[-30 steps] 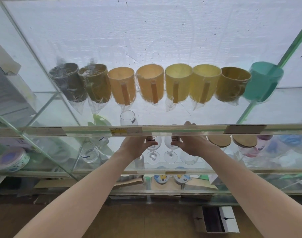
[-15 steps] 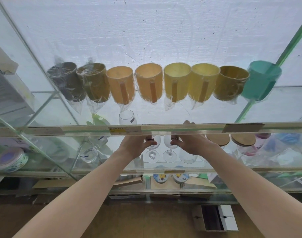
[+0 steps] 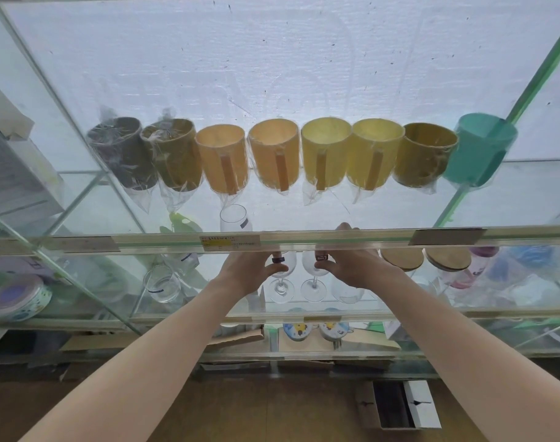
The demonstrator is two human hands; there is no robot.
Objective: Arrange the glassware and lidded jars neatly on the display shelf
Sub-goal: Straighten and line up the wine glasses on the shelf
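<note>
both arms reach under the upper glass shelf edge (image 3: 304, 239) into the middle shelf. the left hand (image 3: 247, 272) closes thumb and fingers on the left wine glass (image 3: 282, 282); the right hand (image 3: 352, 269) closes likewise on the right wine glass (image 3: 313, 282). the two glasses stand upright, just beside each other, on the middle glass shelf (image 3: 431, 312). two wood-lidded jars (image 3: 425, 260) sit to the right. a row of wrapped mugs (image 3: 272, 154) lines the shelf above.
</note>
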